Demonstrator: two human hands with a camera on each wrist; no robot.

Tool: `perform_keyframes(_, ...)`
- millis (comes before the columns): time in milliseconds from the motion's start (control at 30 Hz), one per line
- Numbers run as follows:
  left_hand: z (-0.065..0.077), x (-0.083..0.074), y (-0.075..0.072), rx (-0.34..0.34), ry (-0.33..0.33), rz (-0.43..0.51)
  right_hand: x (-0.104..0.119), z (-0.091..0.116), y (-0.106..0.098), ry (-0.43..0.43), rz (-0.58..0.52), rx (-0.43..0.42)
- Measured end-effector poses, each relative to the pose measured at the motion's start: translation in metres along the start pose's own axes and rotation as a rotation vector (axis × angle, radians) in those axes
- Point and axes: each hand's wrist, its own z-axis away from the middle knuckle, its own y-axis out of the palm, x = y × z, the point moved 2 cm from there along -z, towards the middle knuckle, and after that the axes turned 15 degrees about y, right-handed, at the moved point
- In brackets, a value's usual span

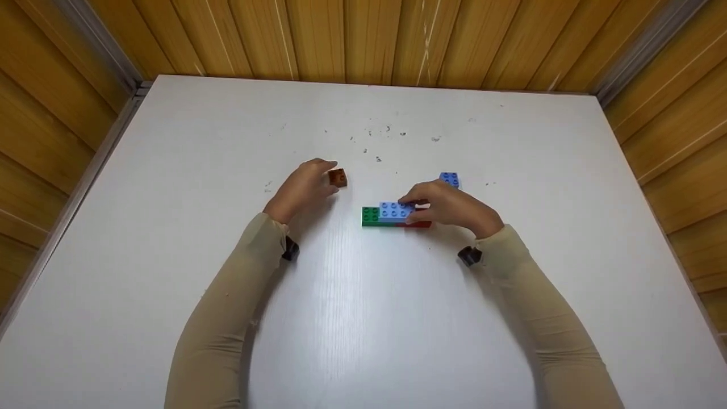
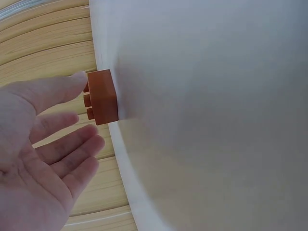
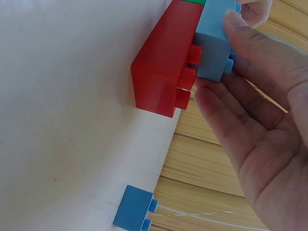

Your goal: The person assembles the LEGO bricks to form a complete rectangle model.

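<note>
On the white table, a light blue brick [image 1: 392, 211] lies across a green brick [image 1: 370, 216] and a red brick [image 3: 163, 60] set end to end. My right hand [image 1: 454, 207] pinches the right end of the light blue brick between thumb and fingers. Studs of the red brick show beyond that end in the right wrist view. Farther left, my left hand [image 1: 304, 187] is at a small brown brick [image 1: 338, 178], fingers spread and loosely bent. In the left wrist view its thumb tip is right at the upper edge of the brown brick [image 2: 103, 97], with the other fingers apart from it.
Another blue brick [image 1: 449, 179] stands just beyond my right hand, partly hidden by it in the head view. Dark scuff marks [image 1: 377, 159] dot the far part of the table [image 1: 227, 125]. Wood-patterned panels [image 1: 369, 42] border the table's back and sides.
</note>
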Motion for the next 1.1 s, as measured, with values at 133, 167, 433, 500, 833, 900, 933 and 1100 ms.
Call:
perform_keyframes(133,-0.0027,-0.0011,-0.0001,0.007,-0.004,0.001,0.0000,0.0006,0.0002,-0.024,-0.022,-0.013)
perform_keyframes(167,-0.0032,-0.0013,0.0002,0.007,-0.003,0.006,-0.0002,0.0008,0.0003,-0.030,-0.028,-0.017)
perform_keyframes(433,-0.0051,-0.0017,0.0031,0.019,0.011,0.042,-0.0025,0.0008,0.0027,-0.049,-0.039,-0.030)
perform_keyframes(500,-0.0049,-0.0014,0.0040,0.018,0.013,0.052,-0.0035,0.0003,0.0028,-0.046,-0.047,-0.028)
perform_keyframes(833,-0.0032,-0.0016,0.0044,-0.001,0.045,0.090,-0.0047,0.0000,0.0008,0.000,-0.066,-0.002)
perform_keyframes(900,-0.0029,-0.0016,0.0042,0.002,0.040,0.085,-0.0048,0.0000,0.0008,0.003,-0.067,-0.002)
perform_keyframes(933,-0.0028,-0.0015,0.0042,0.004,0.040,0.084,-0.0052,-0.0005,0.0010,0.001,-0.068,-0.003)
perform_keyframes(1100,-0.0010,-0.0015,0.0039,0.016,0.075,0.091,-0.0059,-0.0018,0.0014,-0.005,-0.076,-0.004)
